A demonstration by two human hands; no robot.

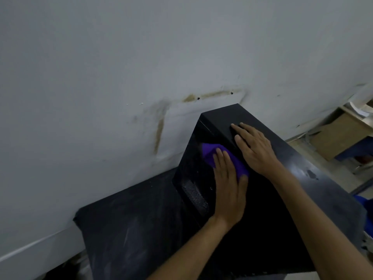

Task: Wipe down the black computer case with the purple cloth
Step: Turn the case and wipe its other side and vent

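Observation:
The black computer case (278, 199) stands tilted against a stained white wall, its mesh-vented side facing left. My left hand (229, 186) lies flat on that side with straight fingers, pressing the purple cloth (212, 154) against the panel; part of the cloth is hidden under the palm. My right hand (253, 147) rests flat and open on the case's upper face near its far corner, just right of the cloth.
A dusty black surface (129, 229) lies under the case against the white wall (121, 77). At the right are a cardboard box (339, 134), a wooden shelf edge (357, 116) and something blue (363, 201).

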